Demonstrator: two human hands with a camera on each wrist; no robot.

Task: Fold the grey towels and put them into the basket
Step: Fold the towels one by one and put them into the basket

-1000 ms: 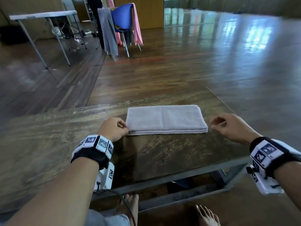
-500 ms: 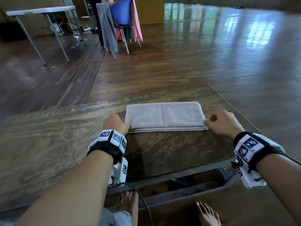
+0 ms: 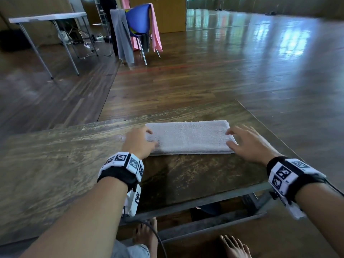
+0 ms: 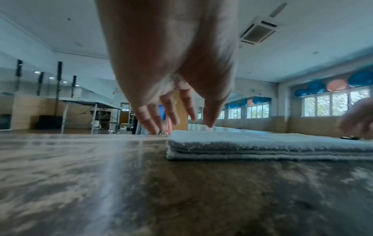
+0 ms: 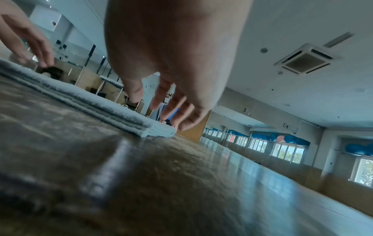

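Note:
A grey towel, folded into a long flat strip of several layers, lies on the worn wooden table near its far right corner. My left hand hovers at the towel's left end with fingers spread and straight, the fingers just over the table and the thumb over the towel's edge. My right hand is open over the towel's right end, its fingers slightly above the folded corner. No basket is in view.
The table's right edge runs close beside my right hand, with wooden floor beyond. Far back stand a blue chair draped with a grey towel and pink cloth, and a folding table. My bare feet show under the table.
Both hands, curled at the towel's near corners a moment ago, have opened and moved forward over the towel's two ends. The towel has stayed flat in place.

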